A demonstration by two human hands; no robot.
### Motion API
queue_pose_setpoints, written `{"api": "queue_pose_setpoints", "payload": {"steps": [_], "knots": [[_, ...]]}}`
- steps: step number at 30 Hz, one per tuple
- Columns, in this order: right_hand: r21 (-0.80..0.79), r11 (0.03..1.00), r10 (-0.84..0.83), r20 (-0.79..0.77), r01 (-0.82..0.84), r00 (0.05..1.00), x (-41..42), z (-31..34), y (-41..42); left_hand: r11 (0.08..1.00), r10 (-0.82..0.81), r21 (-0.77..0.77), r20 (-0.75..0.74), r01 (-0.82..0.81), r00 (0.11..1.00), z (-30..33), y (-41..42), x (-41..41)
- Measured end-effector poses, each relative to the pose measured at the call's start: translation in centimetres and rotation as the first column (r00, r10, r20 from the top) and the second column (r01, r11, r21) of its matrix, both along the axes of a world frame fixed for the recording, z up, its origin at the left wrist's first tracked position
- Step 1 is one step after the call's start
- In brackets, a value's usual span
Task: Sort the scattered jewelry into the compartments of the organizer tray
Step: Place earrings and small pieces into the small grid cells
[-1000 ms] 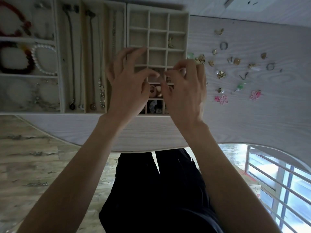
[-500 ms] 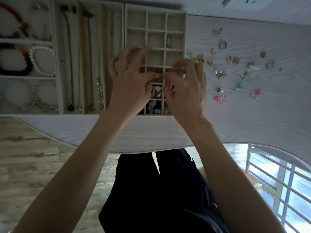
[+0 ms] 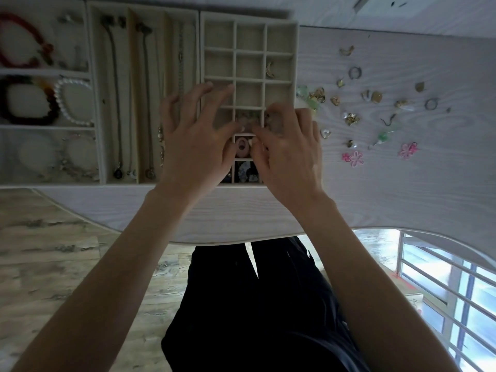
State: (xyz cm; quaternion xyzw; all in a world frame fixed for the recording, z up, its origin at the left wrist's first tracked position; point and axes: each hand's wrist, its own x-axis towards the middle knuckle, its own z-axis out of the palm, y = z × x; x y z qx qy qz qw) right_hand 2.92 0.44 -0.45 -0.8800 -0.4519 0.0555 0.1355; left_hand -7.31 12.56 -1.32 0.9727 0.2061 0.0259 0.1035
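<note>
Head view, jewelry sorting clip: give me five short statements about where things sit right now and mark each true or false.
1. Both hands, left and right, are over the grid tray. True.
2. The pink flower pieces lie inside a grid compartment. False: they lie on the table, right of the tray.
3. The white pearl bracelet lies in a compartment of the tray at far left. True.
4. The top row of the grid tray is full of earrings. False: its three compartments look empty.
5. The necklaces lie in long compartments left of the grid tray. True.
</note>
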Motion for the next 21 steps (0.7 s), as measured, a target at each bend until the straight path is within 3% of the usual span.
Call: {"api": "queue_pose_setpoints", "payload": {"steps": [15,21], "knots": [[-0.028,1.0,0.008,0.032,-0.007,0.999,-0.4,-0.6,0.1,0.999,-0.038,0.031,0.017,0.037,0.999,-0.4,0.5,0.0],[0.288,0.955,-0.021,-0.181,0.073,0.983,0.4,1.2,-2.0,0.996,0.006,-0.09,0.135,0.006,0.991,0.8,-2.3,0.6]]}}
